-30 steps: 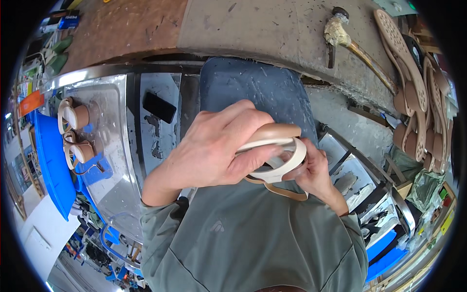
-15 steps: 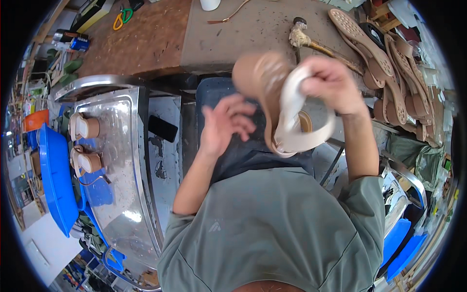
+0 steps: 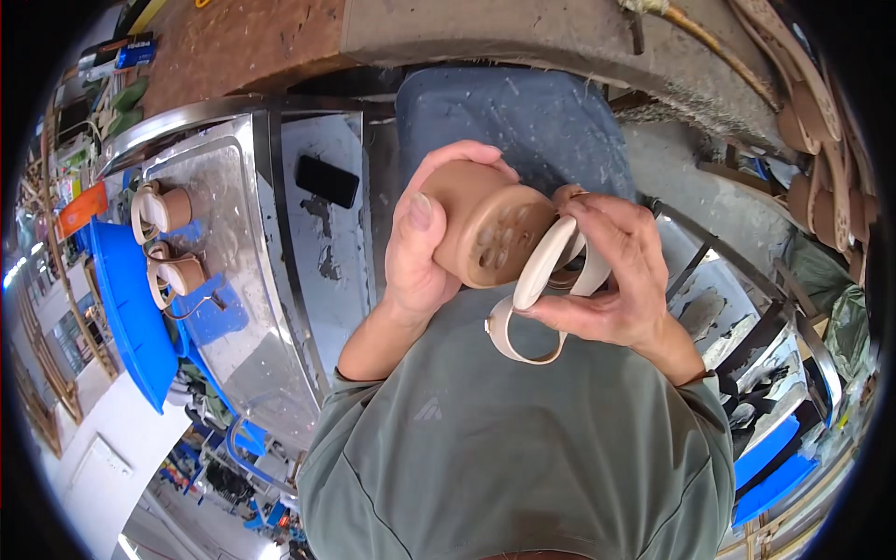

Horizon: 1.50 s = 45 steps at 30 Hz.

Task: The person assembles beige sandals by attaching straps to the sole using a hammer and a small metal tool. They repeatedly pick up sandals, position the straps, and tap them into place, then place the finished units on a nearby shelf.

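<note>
Over my lap, my left hand [image 3: 409, 266] is wrapped round the heel end of a tan shoe sole [image 3: 467, 215], its thumb on the side of the block heel. The end facing right has several hollows in it. Close by on the right, my right hand [image 3: 630, 271] pinches a cream sandal upper [image 3: 544, 266] between thumb and fingers, at the pale padded heel part. The upper's strap loop [image 3: 499, 345] hangs below against my shirt. Sole and upper are held side by side; whether they touch or are joined at the far end cannot be made out.
A metal-topped table [image 3: 252, 308] on the left bears two finished-looking sandals [image 3: 173, 210]. A blue basin [image 3: 135, 317] stands beyond it, and a black phone [image 3: 327, 180] lies on the shelf nearby. Ahead is a workbench [image 3: 448, 33] with a hammer handle [image 3: 719, 49] and several tan soles [image 3: 817, 112].
My left hand, earlier apart with fingers spread, now grips the sole's heel. The right hand has come down with the upper. The view has tilted lower, toward my lap.
</note>
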{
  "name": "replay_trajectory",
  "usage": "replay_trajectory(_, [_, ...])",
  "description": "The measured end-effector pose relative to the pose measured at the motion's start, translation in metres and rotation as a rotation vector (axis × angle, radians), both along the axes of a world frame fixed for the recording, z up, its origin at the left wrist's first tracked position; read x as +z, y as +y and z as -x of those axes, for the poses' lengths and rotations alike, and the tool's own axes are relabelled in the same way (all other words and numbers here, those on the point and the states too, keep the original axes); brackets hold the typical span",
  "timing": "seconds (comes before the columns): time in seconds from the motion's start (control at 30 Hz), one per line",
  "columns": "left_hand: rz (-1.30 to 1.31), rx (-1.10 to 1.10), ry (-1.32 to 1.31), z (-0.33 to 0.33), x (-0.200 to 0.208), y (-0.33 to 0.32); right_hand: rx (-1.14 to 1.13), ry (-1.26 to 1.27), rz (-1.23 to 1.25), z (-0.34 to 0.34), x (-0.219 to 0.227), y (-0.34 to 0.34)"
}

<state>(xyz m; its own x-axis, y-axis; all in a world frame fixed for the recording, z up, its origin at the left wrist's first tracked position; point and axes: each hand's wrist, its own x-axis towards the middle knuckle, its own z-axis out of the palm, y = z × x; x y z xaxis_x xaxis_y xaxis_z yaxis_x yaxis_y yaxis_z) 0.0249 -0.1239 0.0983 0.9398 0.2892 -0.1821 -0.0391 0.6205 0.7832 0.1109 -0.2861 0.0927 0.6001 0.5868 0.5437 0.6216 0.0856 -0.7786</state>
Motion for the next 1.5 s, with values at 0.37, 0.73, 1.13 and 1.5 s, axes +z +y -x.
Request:
replay_trajectory(0.37, [-0.137, 0.006, 0.104, 0.0, 0.008, -0.003, 0.096, -0.001, 0.055, -0.011, -0.003, 0.005])
replay_trajectory(0.73, [-0.276, -0.008, 0.184, -0.001, 0.009, -0.006, 0.128, 0.018, 0.09, -0.011, -0.002, 0.004])
replay_trajectory(1.13, [-0.633, -0.113, -0.037, -0.005, 0.014, 0.013, 0.021, -0.124, 0.314, -0.006, 0.021, -0.005])
replay_trajectory(1.5, [-0.956, 0.009, -0.291, -0.018, 0.046, 0.014, 0.414, 0.107, 0.003, -0.063, 0.065, 0.009])
